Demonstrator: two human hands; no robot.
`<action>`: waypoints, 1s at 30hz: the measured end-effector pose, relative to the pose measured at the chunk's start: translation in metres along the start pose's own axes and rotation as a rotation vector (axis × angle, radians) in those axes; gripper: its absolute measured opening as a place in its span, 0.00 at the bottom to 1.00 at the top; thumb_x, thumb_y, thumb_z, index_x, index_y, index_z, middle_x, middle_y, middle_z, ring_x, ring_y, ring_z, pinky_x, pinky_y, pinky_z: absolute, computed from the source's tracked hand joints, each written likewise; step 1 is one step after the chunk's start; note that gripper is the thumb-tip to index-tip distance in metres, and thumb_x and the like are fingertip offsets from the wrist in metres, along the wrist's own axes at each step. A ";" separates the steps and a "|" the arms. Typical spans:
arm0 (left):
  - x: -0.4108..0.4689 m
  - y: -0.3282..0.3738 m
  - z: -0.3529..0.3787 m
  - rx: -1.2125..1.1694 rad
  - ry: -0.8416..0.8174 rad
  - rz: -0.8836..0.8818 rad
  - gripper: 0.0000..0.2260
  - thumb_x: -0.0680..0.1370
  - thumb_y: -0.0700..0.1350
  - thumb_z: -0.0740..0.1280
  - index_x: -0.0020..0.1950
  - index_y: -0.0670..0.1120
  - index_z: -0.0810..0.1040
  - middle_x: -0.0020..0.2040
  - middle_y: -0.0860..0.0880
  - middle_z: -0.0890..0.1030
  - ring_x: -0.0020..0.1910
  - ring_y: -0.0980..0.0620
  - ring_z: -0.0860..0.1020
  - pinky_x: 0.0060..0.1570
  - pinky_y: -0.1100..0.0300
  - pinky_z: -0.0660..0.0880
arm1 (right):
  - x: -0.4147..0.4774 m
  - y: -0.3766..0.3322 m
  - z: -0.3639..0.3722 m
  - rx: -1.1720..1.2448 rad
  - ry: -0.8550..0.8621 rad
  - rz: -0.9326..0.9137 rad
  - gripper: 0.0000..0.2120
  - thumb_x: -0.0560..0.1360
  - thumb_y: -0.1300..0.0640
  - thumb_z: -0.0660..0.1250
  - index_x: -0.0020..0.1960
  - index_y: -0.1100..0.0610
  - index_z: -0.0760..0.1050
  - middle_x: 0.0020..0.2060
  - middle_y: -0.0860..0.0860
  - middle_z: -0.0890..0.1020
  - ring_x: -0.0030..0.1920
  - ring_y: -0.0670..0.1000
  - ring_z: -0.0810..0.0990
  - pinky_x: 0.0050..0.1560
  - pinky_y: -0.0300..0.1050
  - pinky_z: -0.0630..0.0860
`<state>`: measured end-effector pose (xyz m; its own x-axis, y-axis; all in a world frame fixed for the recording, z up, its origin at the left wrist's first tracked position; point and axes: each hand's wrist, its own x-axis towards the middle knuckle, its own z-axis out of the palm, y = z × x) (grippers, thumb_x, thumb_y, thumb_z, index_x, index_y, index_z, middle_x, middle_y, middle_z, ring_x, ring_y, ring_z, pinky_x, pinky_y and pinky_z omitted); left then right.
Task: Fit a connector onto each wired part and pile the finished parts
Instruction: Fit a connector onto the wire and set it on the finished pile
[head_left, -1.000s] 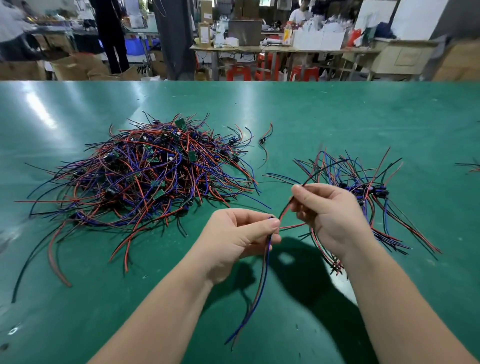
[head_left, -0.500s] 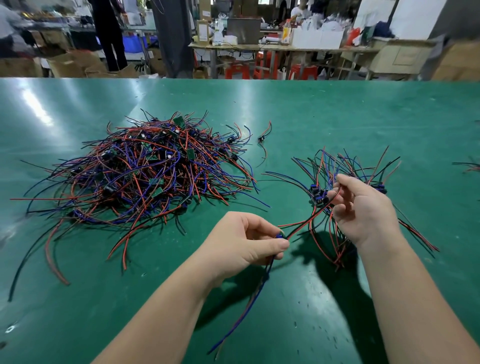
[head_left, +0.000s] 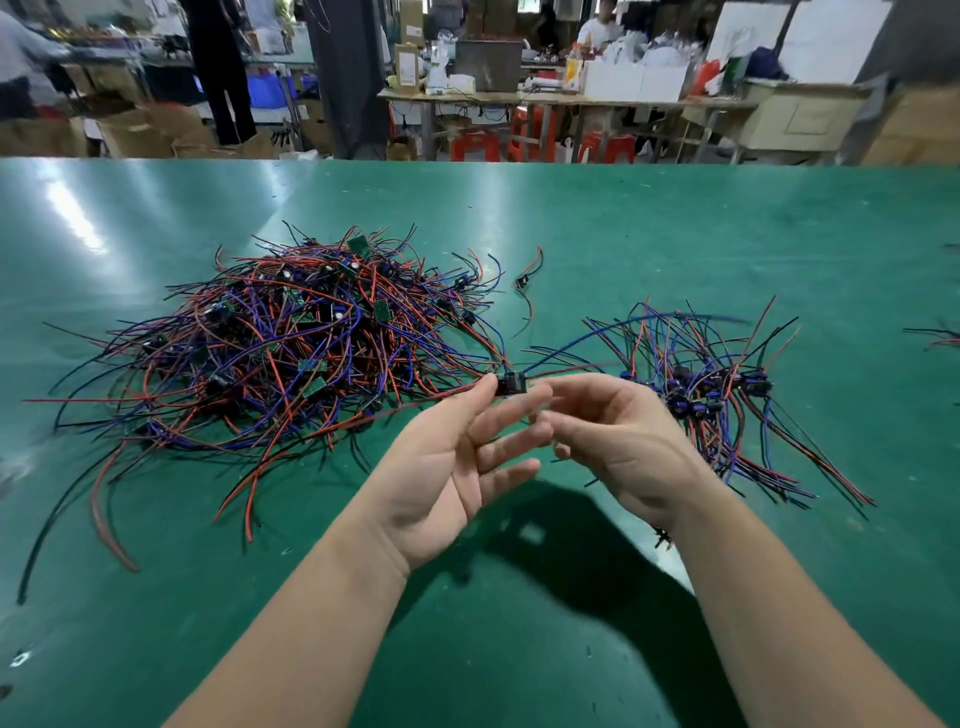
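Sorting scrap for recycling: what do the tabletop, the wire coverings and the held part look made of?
Tabletop: green mat, probably rubber or vinyl; smooth, soft glare.
Wire pile: flexible glossy plastic insulation, curving freely.
Held part: black, likely moulded plastic; too blurred to confirm.

Left hand (head_left: 447, 467) pinches a wired part (head_left: 511, 384) above the green table (head_left: 675, 234).

Electronics assembly workshop, green work mat (head_left: 675, 234), wired-part heaps (head_left: 291, 343), cluttered benches (head_left: 519, 96), cardboard boxes (head_left: 150, 130)
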<state>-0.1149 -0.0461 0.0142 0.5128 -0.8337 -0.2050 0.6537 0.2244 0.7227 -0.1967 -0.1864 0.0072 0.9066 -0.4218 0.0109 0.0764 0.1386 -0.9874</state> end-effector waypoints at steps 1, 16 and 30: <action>0.000 -0.002 0.001 0.042 0.029 0.020 0.22 0.69 0.52 0.67 0.60 0.45 0.75 0.50 0.52 0.85 0.40 0.57 0.83 0.31 0.64 0.78 | 0.000 0.000 0.004 0.038 0.005 -0.051 0.10 0.59 0.58 0.75 0.41 0.55 0.84 0.35 0.52 0.84 0.31 0.45 0.79 0.33 0.35 0.73; -0.003 -0.019 0.002 0.769 -0.014 0.381 0.12 0.76 0.32 0.66 0.42 0.48 0.82 0.36 0.50 0.83 0.36 0.55 0.79 0.35 0.61 0.78 | -0.002 -0.009 -0.012 0.349 -0.069 0.112 0.03 0.63 0.61 0.70 0.33 0.58 0.82 0.29 0.50 0.81 0.27 0.44 0.77 0.31 0.35 0.76; 0.003 -0.028 -0.002 0.598 0.082 0.083 0.06 0.73 0.41 0.72 0.38 0.41 0.79 0.33 0.44 0.82 0.31 0.51 0.81 0.31 0.63 0.78 | 0.006 -0.002 -0.017 -0.030 0.109 0.150 0.07 0.61 0.57 0.72 0.33 0.60 0.76 0.27 0.54 0.80 0.25 0.46 0.77 0.25 0.34 0.71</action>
<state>-0.1306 -0.0534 -0.0082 0.6053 -0.7786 -0.1654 0.1963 -0.0554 0.9790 -0.1989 -0.2040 0.0068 0.8566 -0.4930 -0.1523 -0.0702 0.1810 -0.9810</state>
